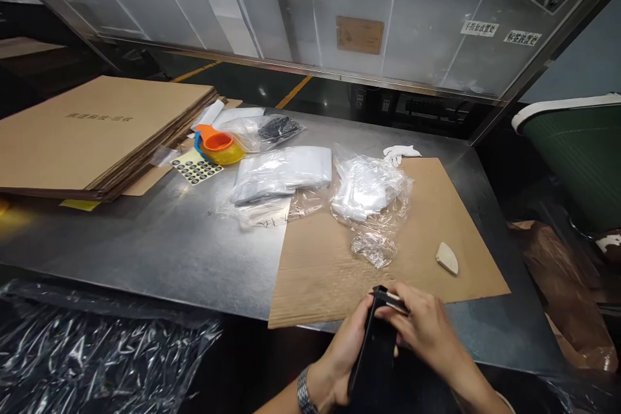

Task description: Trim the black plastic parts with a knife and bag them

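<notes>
1. Head view, containers: an open clear plastic bag [369,197] lies crumpled on a cardboard sheet [451,233], with folded white material inside it. Just left of it, a second clear bag [281,174] holds a flat white pack and rests partly on the bare metal surface [160,252]. Farther back, a smaller bag [276,129] contains dark items that are too small to identify.

2. Same view, surroundings: a stack of flattened cardboard boxes [97,132] fills the far left of the surface. Between the stack and the bags sit an orange and yellow tape dispenser [220,145] and a yellow sheet of black round stickers [196,167]. A white glove [400,153] lies at the far edge of the cardboard sheet, and a small pale wedge-shaped piece [447,257] lies near its right corner. Crinkled clear film [97,349] hangs below the front edge at the left. A green bin [577,155] stands off to the right. Nothing lies between the hands and the bags.

3. Same view, hands: a flat black case [374,349] is held upright at the near edge of the surface, in front of the cardboard sheet. The left hand [342,362], with a metal watch at the wrist, grips its left side, fingers clenched around it. The right hand [427,330] grasps the top end, its fingers [388,312] pinching the upper edge.
</notes>
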The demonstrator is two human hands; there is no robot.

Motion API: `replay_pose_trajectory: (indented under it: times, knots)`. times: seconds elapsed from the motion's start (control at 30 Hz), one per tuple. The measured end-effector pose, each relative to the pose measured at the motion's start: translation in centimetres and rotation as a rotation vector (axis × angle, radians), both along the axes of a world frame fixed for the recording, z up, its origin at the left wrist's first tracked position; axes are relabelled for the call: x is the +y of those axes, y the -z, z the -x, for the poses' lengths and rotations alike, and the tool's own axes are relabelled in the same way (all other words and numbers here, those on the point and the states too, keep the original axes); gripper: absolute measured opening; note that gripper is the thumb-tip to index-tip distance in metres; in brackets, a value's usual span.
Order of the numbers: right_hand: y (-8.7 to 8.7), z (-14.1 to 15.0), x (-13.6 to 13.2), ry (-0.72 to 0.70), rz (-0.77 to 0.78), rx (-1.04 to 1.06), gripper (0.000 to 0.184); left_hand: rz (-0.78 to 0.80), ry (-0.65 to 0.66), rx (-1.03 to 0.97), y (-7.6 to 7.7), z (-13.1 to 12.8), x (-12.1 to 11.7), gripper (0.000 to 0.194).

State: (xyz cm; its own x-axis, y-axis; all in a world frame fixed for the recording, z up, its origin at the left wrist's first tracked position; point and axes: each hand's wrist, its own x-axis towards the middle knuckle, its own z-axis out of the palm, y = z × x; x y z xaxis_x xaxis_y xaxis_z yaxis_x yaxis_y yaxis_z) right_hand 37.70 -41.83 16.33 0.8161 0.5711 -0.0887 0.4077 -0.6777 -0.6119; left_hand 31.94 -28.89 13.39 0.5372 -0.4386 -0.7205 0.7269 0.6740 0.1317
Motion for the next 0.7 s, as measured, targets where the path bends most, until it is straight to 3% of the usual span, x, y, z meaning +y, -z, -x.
replay_pose_trajectory:
  times: [0.17, 0.33, 0.43, 0.53, 0.63, 0.7]
  knots:
    - [-0.7, -2.0, -0.5, -0.088, -0.182, 0.115, 0.015, -0.092, 0.152, -0.055, 0.1, 0.3, 0.1, 0.075]
    - [0.0, -2.1, -0.3, -0.098, -0.247, 0.195, 0.029, -0.092, 0.201, -0.015, -0.1, 0.2, 0.3, 0.078]
    - [0.4, -1.9, -0.3, -0.072, -0.256, 0.224, 0.035, -0.069, 0.198, -0.015, 0.0, 0.2, 0.2, 0.078]
    - [0.2, -1.6, -0.5, -0.072, -0.203, 0.216, 0.016, -0.060, 0.158, 0.001, 0.3, 0.3, 0.0, 0.073]
    - [0.0, -1.5, -0.7, -0.076, -0.146, 0.196, 0.011, -0.056, 0.180, -0.003, 0.6, 0.4, -0.1, 0.076]
    - [0.1, -1.6, -0.8, -0.086, -0.165, 0.193, 0.022, -0.050, 0.226, -0.011, 0.7, 0.5, -0.1, 0.080]
